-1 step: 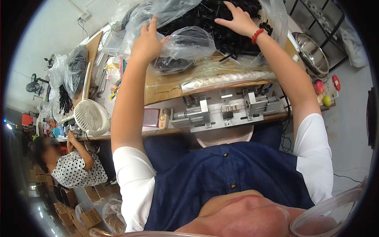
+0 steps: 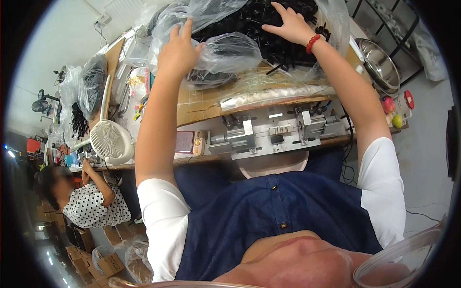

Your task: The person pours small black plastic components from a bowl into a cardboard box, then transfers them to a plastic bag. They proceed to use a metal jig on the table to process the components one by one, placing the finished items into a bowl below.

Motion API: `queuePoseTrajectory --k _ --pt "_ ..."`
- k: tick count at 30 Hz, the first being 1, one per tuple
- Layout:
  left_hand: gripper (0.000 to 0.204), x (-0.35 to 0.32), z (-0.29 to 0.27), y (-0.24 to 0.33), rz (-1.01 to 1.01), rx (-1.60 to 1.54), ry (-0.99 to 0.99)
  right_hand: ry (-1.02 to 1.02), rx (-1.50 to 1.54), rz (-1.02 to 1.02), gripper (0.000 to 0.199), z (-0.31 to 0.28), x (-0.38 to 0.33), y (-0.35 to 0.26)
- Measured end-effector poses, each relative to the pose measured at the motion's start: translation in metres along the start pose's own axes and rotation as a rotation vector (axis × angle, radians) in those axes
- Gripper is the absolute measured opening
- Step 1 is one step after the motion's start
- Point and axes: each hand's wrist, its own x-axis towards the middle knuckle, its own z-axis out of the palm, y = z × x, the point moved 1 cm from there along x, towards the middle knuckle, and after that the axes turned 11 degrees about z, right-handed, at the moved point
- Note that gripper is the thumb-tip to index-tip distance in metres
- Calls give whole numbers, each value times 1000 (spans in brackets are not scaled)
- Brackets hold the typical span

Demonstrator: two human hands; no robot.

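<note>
Lying beyond the metal fixture [image 2: 276, 140], a heap of blk parts [image 2: 290, 53] is held in a clear plastic bag [image 2: 225, 54]. Beyond & l. of the fixture, the l. hand [image 2: 178, 54] is placed at the bag w/ fingers parted; no part is seen gripped, & whether film is touched can't be told. Beyond the fixture's r. half, the r. hand [image 2: 294, 28] is spread over the heap, thumb well off fingers; nothing is seen clasped, contact w/ parts unclear. Betw. fixture & bag, cardboard [image 2: 201, 106] is seen. L. of the fixture, a phone [image 2: 184, 142] is set near, a white fan [image 2: 111, 140] farther off. R. of & beyond it, a metal bowl [image 2: 379, 65] is placed.
</note>
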Motion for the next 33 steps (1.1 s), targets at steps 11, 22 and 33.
queuePoseTrajectory --k 11,22,33 --pt "49 -46 22 89 648 -146 -120 321 -29 -262 96 14 -53 52" --pt "28 -62 32 8 782 57 -70 373 -217 -413 97 25 -59 103" --pt "30 -69 3 26 600 -111 -114 -80 334 -169 80 -12 18 104"
